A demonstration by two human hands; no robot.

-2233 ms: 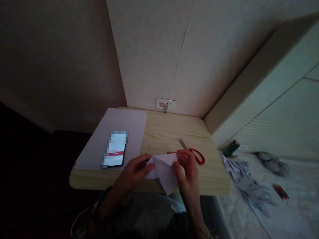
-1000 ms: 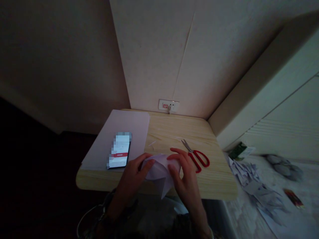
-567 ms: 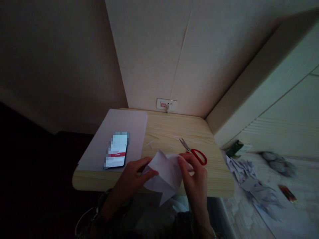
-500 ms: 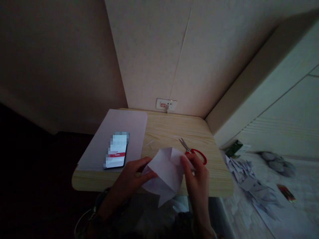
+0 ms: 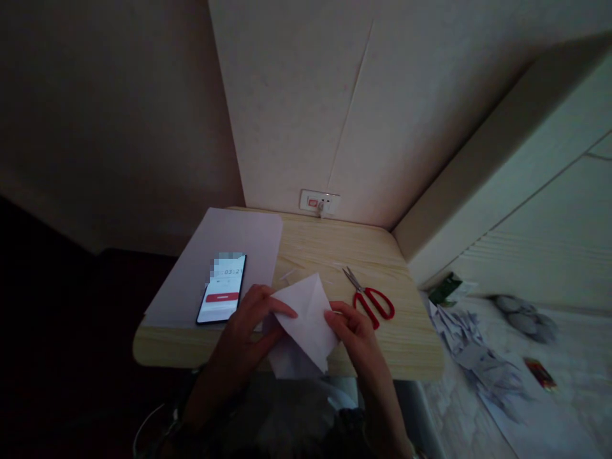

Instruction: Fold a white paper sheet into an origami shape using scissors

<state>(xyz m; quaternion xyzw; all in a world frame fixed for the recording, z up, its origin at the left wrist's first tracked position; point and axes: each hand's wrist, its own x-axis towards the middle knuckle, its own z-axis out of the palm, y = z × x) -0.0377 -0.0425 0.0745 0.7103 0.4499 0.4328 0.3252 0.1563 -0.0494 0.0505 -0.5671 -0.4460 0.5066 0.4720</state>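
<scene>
A partly folded sheet of white paper [image 5: 308, 319] is held between my two hands over the front edge of the wooden table. My left hand [image 5: 255, 325] grips its left side, index finger lying on top and thumb tucked behind a flap. At the right edge, my right hand [image 5: 351, 325] pinches the paper between thumb and fingers. The upper flap comes to a point at the top, and a looser layer hangs below it. Red-handled scissors [image 5: 370, 299] lie slightly spread on the table, just beyond my right hand.
A phone [image 5: 222, 290] with a lit screen rests on a stack of white paper [image 5: 239, 233] at the left. Thin paper scraps [image 5: 288, 275] lie behind the folded sheet. Several folded paper pieces [image 5: 478, 350] are heaped on the bed at right. A wall socket [image 5: 319, 202] sits behind the table.
The paper has turned and flattened, with its pointed corner now upward. My right hand has moved lower and left, uncovering the scissors' handles. My left index finger now lies across the top flap.
</scene>
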